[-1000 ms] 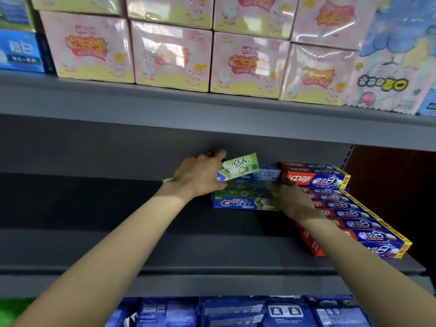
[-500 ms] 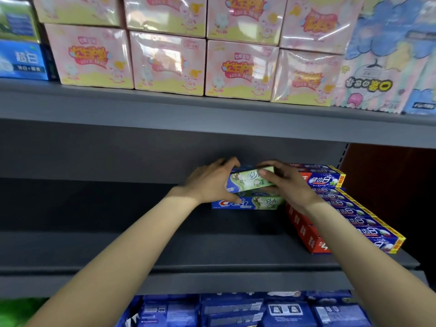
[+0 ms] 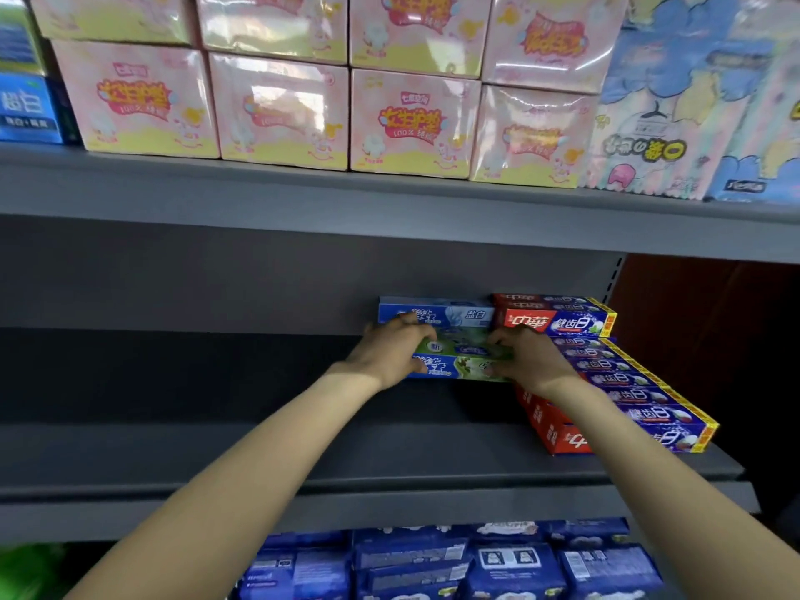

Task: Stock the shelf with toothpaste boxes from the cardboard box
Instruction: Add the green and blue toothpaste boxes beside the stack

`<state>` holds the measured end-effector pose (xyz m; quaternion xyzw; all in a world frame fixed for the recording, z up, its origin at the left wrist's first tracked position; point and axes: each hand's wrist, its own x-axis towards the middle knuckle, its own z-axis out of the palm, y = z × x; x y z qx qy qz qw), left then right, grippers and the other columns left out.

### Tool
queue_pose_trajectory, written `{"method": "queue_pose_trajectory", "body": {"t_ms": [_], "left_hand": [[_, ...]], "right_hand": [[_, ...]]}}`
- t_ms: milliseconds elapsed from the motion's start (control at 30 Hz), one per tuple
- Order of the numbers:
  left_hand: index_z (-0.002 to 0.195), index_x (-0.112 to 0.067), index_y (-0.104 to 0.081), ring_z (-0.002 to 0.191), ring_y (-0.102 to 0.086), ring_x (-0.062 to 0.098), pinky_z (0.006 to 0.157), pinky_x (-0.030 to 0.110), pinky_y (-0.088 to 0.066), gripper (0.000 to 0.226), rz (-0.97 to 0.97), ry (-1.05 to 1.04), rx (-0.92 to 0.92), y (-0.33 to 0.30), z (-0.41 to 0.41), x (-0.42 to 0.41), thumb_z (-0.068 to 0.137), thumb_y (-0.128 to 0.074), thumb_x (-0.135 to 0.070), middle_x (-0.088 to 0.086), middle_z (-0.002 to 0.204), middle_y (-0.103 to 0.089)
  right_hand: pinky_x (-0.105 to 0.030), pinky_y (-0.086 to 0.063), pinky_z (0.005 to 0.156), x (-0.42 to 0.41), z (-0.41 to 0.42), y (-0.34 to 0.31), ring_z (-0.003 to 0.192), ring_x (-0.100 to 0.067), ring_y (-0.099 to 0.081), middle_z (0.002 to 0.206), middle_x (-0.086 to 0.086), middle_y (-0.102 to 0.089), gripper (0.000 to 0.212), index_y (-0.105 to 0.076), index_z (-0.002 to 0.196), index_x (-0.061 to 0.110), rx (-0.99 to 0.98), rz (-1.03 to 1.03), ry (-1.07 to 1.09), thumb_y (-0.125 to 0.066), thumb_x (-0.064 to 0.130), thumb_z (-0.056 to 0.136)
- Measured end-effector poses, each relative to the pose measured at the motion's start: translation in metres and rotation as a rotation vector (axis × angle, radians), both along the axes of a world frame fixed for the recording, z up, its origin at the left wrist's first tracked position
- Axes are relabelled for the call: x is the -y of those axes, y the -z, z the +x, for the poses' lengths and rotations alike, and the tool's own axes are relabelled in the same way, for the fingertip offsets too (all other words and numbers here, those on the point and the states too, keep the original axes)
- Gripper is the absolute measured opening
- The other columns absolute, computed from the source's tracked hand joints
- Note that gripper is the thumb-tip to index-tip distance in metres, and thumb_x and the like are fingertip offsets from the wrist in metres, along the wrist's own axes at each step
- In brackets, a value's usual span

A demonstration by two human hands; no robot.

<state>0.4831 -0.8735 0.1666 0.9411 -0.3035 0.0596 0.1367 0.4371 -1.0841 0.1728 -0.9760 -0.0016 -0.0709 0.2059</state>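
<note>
Left hand (image 3: 385,355): fingers curled over left end of green-and-blue toothpaste box (image 3: 461,359).
Right hand (image 3: 530,359): fingers curled on its right end.
Box location: far on grey shelf (image 3: 259,452), below blue toothpaste box (image 3: 437,313), touching red-and-blue toothpaste stack (image 3: 614,383) at right.

Both bare forearms stretched forward and up, converging, left hand (image 3: 385,355) knuckles up with fingers curled over a box end, right hand (image 3: 530,359) likewise curled, hands near each other
</note>
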Motion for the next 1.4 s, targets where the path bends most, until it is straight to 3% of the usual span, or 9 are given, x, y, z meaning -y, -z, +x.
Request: {"method": "queue_pose_trajectory", "body": {"t_ms": [133,367,633,767,967,1100,1200,1300,1400], "left_hand": [[0.127,-0.02,-0.053,0.123,-0.035,0.021,0.103,0.042,-0.036,0.046,0.024,-0.01,0.025,0.005,-0.001,0.009,0.084,-0.068,-0.026,0.004,0.122,-0.04],[0.134,-0.02,-0.047,0.127,-0.035,0.024,0.107,0.042,-0.035,0.05,0.097,-0.053,0.052,0.021,-0.004,0.013,0.088,-0.064,-0.026,0.007,0.129,-0.039],[0.137,-0.022,-0.043,0.131,-0.035,0.026,0.105,0.045,-0.037,0.054,0.144,-0.133,0.018,0.016,-0.003,0.007,0.087,-0.063,-0.026,0.005,0.14,-0.038],[0.132,-0.022,-0.047,0.129,-0.033,0.031,0.104,0.049,-0.036,0.051,0.079,-0.275,-0.053,0.018,-0.005,0.009,0.085,-0.065,-0.03,0.008,0.14,-0.035],[0.134,-0.017,-0.046,0.13,-0.03,0.033,0.108,0.04,-0.035,0.05,-0.033,-0.328,-0.111,0.019,-0.012,0.017,0.088,-0.064,-0.024,0.012,0.142,-0.031],[0.131,-0.017,-0.05,0.133,-0.033,0.03,0.11,0.038,-0.033,0.044,-0.168,-0.364,-0.129,0.016,-0.018,0.007,0.089,-0.062,-0.023,0.012,0.141,-0.038],[0.123,-0.017,-0.056,0.122,-0.048,0.026,0.101,0.04,-0.043,0.035,-0.256,-0.387,-0.076,0.007,-0.031,-0.011,0.088,-0.062,-0.023,0.006,0.13,-0.054],[0.112,-0.018,-0.061,0.105,-0.06,0.024,0.091,0.04,-0.05,0.024,-0.331,-0.395,-0.064,-0.005,-0.059,-0.036,0.088,-0.059,-0.022,0.004,0.113,-0.065],[0.109,-0.02,-0.062,0.102,-0.06,0.025,0.087,0.038,-0.05,0.022,-0.24,-0.426,0.067,-0.017,-0.101,-0.078,0.089,-0.054,-0.025,0.004,0.105,-0.067]], "right_hand": [[-0.036,-0.045,0.094,-0.01,-0.004,0.002,0.114,-0.03,-0.056,0.126,-0.011,-0.057,0.038,-0.056,0.127,0.023,-0.036,-0.183,0.063,-0.06,0.019,0.089],[-0.042,-0.044,0.099,-0.012,0.001,0.012,0.12,-0.031,-0.05,0.133,-0.008,-0.043,0.037,-0.057,0.123,0.023,-0.025,-0.214,0.092,-0.062,0.02,0.087],[-0.039,-0.046,0.096,-0.01,0.004,0.011,0.118,-0.031,-0.052,0.129,-0.009,-0.05,0.038,-0.053,0.125,0.02,-0.046,-0.25,0.077,-0.061,0.018,0.088],[-0.042,-0.042,0.103,-0.01,0.007,0.016,0.126,-0.031,-0.043,0.133,-0.01,-0.043,0.045,-0.049,0.129,0.017,-0.06,-0.226,0.05,-0.063,0.021,0.087],[-0.044,-0.043,0.102,-0.012,0.009,0.017,0.129,-0.031,-0.038,0.134,-0.01,-0.04,0.044,-0.047,0.13,0.015,-0.058,-0.232,0.047,-0.06,0.021,0.089],[-0.039,-0.033,0.109,-0.022,0.005,0.02,0.134,-0.031,-0.031,0.139,-0.012,-0.034,0.043,-0.048,0.131,0.013,-0.001,-0.101,0.016,-0.057,0.017,0.089],[-0.032,-0.035,0.105,-0.047,-0.005,0.014,0.129,-0.028,-0.04,0.137,-0.011,-0.043,0.037,-0.055,0.126,0.016,0.064,0.001,-0.047,-0.057,0.016,0.089],[-0.034,-0.043,0.099,-0.084,-0.023,0.006,0.118,-0.028,-0.052,0.129,-0.01,-0.055,0.031,-0.06,0.12,0.018,0.081,0.052,-0.122,-0.057,0.016,0.089],[-0.037,-0.048,0.093,-0.131,-0.053,-0.002,0.108,-0.026,-0.059,0.113,-0.007,-0.066,0.025,-0.063,0.113,0.019,0.117,0.087,-0.208,-0.055,0.017,0.089]]}}
